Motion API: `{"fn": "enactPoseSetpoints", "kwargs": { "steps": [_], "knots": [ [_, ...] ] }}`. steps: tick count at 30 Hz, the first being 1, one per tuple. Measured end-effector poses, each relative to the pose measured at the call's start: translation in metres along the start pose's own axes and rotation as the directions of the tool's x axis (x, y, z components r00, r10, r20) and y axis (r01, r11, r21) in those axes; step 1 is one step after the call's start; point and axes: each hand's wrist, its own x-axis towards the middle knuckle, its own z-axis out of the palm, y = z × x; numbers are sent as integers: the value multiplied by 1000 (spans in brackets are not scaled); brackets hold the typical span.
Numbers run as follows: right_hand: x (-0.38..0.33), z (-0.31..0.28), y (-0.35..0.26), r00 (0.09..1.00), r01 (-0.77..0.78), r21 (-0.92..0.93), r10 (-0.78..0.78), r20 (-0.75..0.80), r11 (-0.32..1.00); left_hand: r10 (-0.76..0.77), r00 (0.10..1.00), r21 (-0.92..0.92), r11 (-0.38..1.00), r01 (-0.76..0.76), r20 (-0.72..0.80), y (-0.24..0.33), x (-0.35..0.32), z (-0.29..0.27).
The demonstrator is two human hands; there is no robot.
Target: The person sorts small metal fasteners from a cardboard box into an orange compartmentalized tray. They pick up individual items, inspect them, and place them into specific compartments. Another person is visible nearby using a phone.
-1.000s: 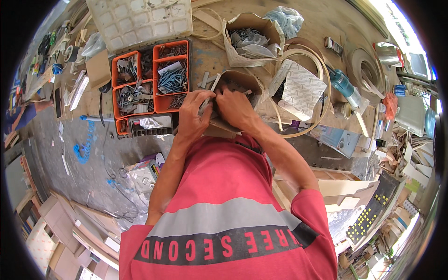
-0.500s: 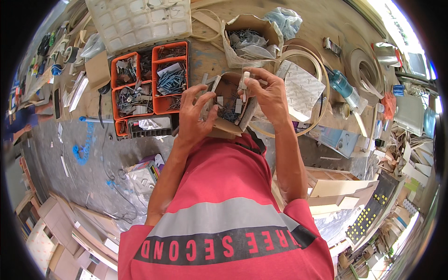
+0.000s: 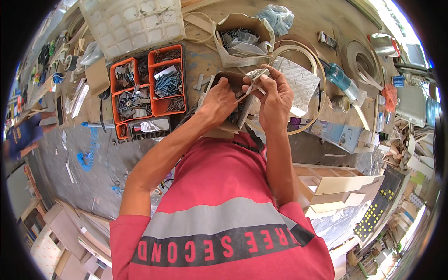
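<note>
Hands meet above a small open cardboard box (image 3: 232, 105) of metal fittings that sits at the near edge of the bench (image 3: 308, 18). A second ago both hands were dug into this box; half a second ago they had lifted, each with a piece. Now the right hand (image 3: 275, 100) pinches a small pale metal bracket (image 3: 255, 74) between thumb and fingertips, raised above the box. The left hand (image 3: 219, 100) has closed in beside that grip, its fingers curled against a thin strip that runs from the bracket, though whether they clasp it is unclear. Left of the hands stands an orange compartment organiser (image 3: 150, 86) full of screws; beyond them, a paper bag (image 3: 242, 39) of fasteners.
</note>
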Motion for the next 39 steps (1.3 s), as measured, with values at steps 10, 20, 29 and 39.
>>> {"fn": "enactPoseSetpoints", "kwargs": {
  "steps": [10, 20, 29, 39],
  "knots": [
    [-5, -15, -7, 993, -96, 303, 114, -41, 948, -46, 996, -607, 794, -11, -79, -27, 3, -14],
    [-4, -24, -8, 994, -108, 311, 113, 2, 944, -294, 956, -654, 727, 211, -19, 12, 18, 11],
    [-6, -21, -10, 993, -91, 433, 112, -22, 897, -357, 916, -847, 531, 37, -184, -4, -1, 12],
    [-12, 0, -3, 984, -170, 325, 179, 2, 930, -620, 781, -895, -386, -225, 71, -9, -38, -18]
  ]
}}
